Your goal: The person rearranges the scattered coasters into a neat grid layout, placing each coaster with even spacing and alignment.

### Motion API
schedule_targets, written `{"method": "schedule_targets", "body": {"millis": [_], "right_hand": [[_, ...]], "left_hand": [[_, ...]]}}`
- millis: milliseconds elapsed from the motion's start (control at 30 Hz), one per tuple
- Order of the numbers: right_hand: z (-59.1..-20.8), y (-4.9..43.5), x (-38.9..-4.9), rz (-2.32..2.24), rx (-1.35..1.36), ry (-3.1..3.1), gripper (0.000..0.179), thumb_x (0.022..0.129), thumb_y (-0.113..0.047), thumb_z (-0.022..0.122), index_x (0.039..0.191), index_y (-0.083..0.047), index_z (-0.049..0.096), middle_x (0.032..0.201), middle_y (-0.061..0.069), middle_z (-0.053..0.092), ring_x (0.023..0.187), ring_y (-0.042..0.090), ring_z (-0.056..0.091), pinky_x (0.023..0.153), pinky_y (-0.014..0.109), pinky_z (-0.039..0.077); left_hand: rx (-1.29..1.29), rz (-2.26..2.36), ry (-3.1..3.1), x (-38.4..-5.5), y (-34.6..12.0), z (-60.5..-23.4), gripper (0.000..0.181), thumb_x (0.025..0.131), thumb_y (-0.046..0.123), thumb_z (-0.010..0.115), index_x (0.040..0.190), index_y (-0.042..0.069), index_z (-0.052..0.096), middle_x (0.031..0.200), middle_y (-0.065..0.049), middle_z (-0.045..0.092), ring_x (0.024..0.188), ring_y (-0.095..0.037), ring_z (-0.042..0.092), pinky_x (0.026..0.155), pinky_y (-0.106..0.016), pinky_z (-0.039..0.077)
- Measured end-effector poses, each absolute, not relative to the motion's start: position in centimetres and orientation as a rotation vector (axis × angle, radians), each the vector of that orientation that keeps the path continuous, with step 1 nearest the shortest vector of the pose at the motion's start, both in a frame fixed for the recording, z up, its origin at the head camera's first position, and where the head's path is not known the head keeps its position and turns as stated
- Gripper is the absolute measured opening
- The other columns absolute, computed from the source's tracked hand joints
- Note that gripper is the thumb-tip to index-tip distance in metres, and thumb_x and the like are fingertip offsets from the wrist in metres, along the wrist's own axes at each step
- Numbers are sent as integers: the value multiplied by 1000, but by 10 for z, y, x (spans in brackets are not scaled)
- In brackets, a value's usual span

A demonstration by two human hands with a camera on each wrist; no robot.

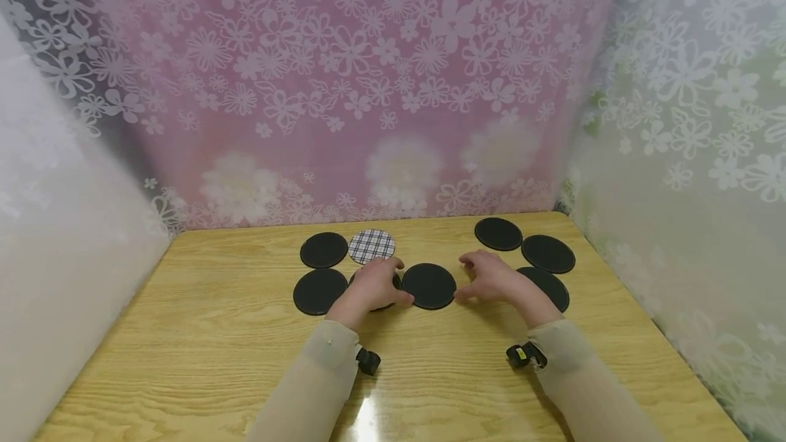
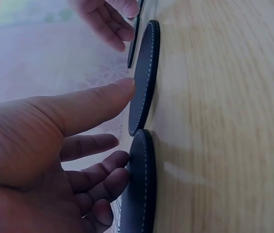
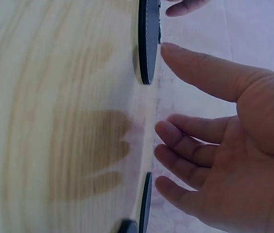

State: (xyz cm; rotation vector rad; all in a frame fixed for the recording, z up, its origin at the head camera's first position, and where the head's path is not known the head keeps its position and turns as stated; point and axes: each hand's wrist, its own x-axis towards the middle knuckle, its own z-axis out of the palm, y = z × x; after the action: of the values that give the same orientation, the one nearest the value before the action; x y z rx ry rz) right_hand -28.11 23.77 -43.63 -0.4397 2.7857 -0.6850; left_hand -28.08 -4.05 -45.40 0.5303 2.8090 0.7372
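While both hands reach in around the middle of the frame, one black, round, leather-like disc (image 1: 428, 286) lies flat between them on the yellowish, wood-grained counter (image 1: 215, 346). The left hand (image 1: 373, 284) is half open, with fingers loosely bent, and it has hold of nothing that I can see; its thumb is at the left rim of this disc, but whether it touches, I cannot tell. The right hand (image 1: 494, 278) is likewise half open and holds nothing, its thumb just beside the right rim. I judge that the thumbs stand so because a thin, flat disc is easiest to steady from its edges.

Partly hidden under the left hand, a second black disc (image 2: 137, 189) appears to meet the first one. Left of centre, a white disc with dark checks (image 1: 371, 244) and two plain black discs (image 1: 323, 249) complete a compact block with it, probably for neat order. At the right of the frame, three more black discs (image 1: 548, 254) follow a curve. Pale stitching runs along the rims; the black faces look smooth and matt, whereas the counter shines near the bottom.
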Motion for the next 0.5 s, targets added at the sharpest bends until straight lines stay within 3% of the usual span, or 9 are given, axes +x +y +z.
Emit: {"method": "schedule_targets", "body": {"millis": [133,333,500], "right_hand": [[-432,249,-274,-736,-399,2815,89,94,-29,91,159,13,46,150,34,55,142,54,50,115,66,43],[-429,275,-257,-809,-335,2851,97,100,-35,85,167,11,31,168,41,30,155,65,24,119,77,30],[-431,300,-241,-801,-357,2926,100,101,-42,83,167,11,31,168,43,27,153,69,20,117,82,25]], "left_hand": [[518,761,2792,-276,-38,-446,72,94,35,92,153,7,64,142,-16,67,132,-37,62,111,-60,49],[479,788,2830,-276,-38,-443,71,96,35,91,155,8,63,145,-15,66,135,-39,61,112,-63,48],[448,829,2856,-272,-37,-441,79,96,36,90,162,9,55,155,-17,59,144,-42,54,116,-62,45]]}}
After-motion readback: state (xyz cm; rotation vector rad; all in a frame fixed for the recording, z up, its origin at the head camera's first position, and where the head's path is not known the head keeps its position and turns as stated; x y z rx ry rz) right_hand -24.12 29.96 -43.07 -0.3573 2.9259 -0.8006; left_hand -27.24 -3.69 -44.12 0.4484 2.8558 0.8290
